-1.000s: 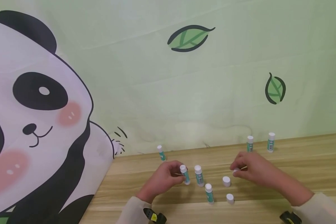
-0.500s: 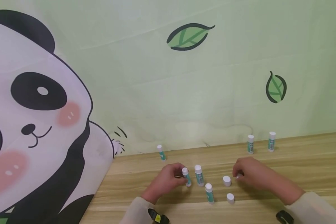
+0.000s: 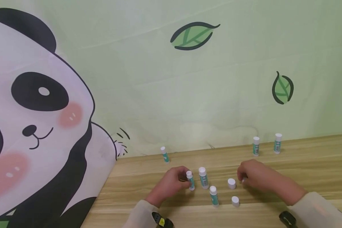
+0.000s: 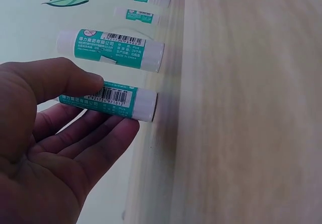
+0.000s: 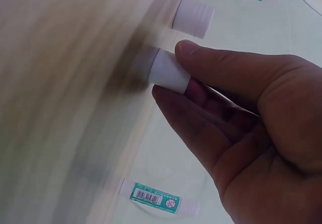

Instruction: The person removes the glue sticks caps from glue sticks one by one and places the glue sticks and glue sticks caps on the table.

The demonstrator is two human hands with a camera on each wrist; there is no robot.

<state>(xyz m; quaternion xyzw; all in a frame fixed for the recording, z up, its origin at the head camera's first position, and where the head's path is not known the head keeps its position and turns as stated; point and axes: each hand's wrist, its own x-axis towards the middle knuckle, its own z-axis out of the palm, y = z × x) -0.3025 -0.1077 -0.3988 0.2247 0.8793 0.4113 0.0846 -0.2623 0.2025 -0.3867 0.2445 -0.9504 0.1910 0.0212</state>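
In the head view the left hand point(image 3: 171, 183) pinches an upright green and white glue stick point(image 3: 190, 181); the left wrist view shows thumb and fingers on its label point(image 4: 113, 99). The right hand point(image 3: 260, 177) holds a small white cap, which is mostly hidden in the head view. Seen from the right wrist, that white cap point(image 5: 170, 72) is between thumb and fingers, close to the table surface. A second white cap point(image 3: 231, 183) lies just left of the right hand, and a third white cap point(image 3: 235, 201) is nearer the front.
One glue stick point(image 3: 203, 178) stands right of the left hand, another glue stick point(image 3: 214, 196) in front of it. At the back are a glue stick point(image 3: 164, 154) on the left and two more point(image 3: 256, 146) on the right. A panda-printed backdrop point(image 3: 148, 95) rises behind the wooden table point(image 3: 325, 164).
The right hand has moved down and slightly right with its cap, uncovering a back glue stick. The left hand and its glue stick have shifted slightly right and toward the front.
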